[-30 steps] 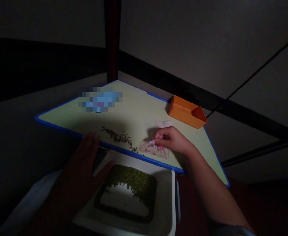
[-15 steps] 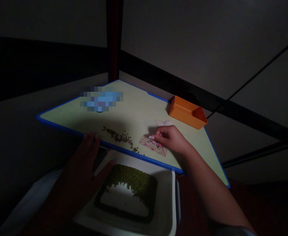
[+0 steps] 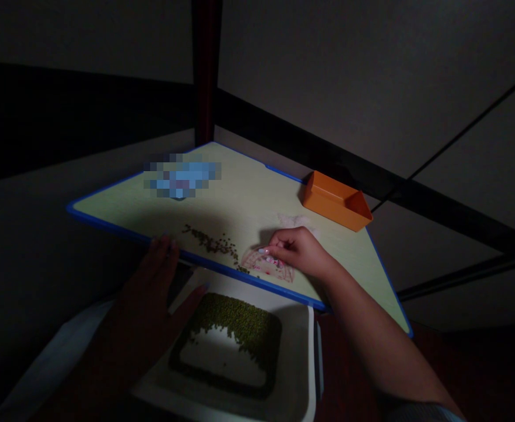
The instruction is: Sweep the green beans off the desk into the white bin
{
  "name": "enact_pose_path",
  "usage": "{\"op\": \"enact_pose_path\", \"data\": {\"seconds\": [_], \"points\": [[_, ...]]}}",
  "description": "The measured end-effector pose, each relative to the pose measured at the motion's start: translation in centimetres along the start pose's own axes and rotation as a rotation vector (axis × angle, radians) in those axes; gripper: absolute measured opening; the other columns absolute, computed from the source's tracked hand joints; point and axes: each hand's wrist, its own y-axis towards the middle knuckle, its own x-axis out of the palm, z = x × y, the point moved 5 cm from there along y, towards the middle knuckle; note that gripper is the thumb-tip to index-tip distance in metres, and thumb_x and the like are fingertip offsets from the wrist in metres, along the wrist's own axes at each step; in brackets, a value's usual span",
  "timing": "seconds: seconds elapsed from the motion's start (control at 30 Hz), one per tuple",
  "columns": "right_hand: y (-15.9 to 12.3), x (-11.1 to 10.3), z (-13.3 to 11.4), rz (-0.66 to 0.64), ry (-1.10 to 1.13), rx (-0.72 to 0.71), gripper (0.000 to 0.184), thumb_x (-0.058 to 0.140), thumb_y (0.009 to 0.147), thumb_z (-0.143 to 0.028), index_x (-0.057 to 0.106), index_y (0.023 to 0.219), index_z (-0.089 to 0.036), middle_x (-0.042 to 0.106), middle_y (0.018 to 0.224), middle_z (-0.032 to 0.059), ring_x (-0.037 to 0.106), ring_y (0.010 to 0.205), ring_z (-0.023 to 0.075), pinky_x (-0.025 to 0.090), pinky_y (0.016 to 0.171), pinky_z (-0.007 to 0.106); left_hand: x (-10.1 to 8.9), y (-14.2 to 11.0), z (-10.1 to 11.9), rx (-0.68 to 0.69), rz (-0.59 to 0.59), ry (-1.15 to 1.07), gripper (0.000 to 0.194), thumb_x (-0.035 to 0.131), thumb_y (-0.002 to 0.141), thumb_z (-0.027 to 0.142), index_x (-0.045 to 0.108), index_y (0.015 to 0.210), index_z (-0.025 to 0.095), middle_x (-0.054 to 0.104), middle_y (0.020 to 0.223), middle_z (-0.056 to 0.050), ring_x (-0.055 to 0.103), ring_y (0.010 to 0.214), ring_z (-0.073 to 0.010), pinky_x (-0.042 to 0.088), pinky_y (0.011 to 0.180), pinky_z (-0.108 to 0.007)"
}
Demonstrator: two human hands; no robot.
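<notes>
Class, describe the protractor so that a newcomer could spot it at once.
Find the pale board with the blue rim. Near its front edge, beside the scattered beans, the right hand pinches the protractor. Unlike the solid orange box farther back, it is flat, see-through, half-round and marked in pink.

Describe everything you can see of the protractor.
The protractor is half-round, see-through and plastic-looking, with pinkish scale markings and pink pictures inside. It sits by the near edge of the board, curve facing away. The right hand pinches its curved side; beans lie by its left end. Whether it lies flat is unclear.
</notes>
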Motion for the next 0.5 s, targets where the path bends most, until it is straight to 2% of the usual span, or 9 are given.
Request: {"op": "enact_pose_path", "data": {"seconds": [0.27,0.5], "points": [[-0.12,-0.02,0.21,-0.05,0.024,-0.001,0.03,0.064,0.082,-0.038,0.054,0.065,-0.016,0.048,0.056,-0.0045,0.041,0.053,0.0061,0.03,0.053,0.024,0.08,-0.06,-0.07,-0.017,-0.008,0.007,0.08,0.035,0.081,0.063,0.017,0.145,0.017,0.023,0.155,-0.013,0.022,0.143,-0.0286,0.029,0.112,-0.05],[-0.41,-0.02,0.15,-0.096,0.139,0.034,0.031,0.065,0.08,-0.04,0.055,0.065,-0.015,0.053,0.058,-0.0028,0.046,0.053,0.0064,0.034,0.052,0.023,0.15,-0.07,-0.23,-0.022,0.0,-0.01,0.08,0.035,0.081,0.063,0.016,0.145,0.019,0.024,0.155,-0.013,0.022,0.143,-0.0282,0.031,0.112,-0.051]]}}
